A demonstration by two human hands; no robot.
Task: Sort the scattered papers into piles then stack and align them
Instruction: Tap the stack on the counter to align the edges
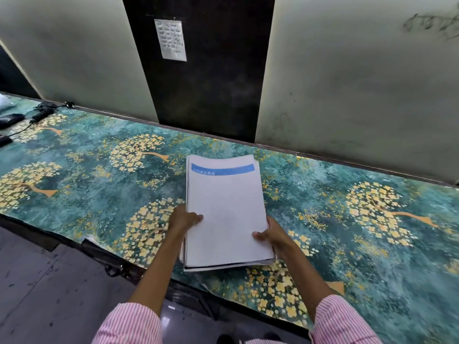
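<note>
A thick stack of white papers (224, 209) lies on the table with the green and gold floral cover (99, 184). The top sheet carries a blue band with white lettering near its far edge. The sheets are roughly squared, with a few edges sticking out at the near left corner. My left hand (183, 219) grips the stack's left edge, thumb on top. My right hand (269, 234) grips the right edge near the front corner, thumb on the top sheet. Both sleeves are pink-striped.
A wall with pale panels and a dark centre strip (206, 70) bearing a taped note (171, 39) runs along the table's far edge. At the far left lie a coiled black cable (42, 111) and dark devices (11, 119). The table's near edge drops to a grey floor (49, 294).
</note>
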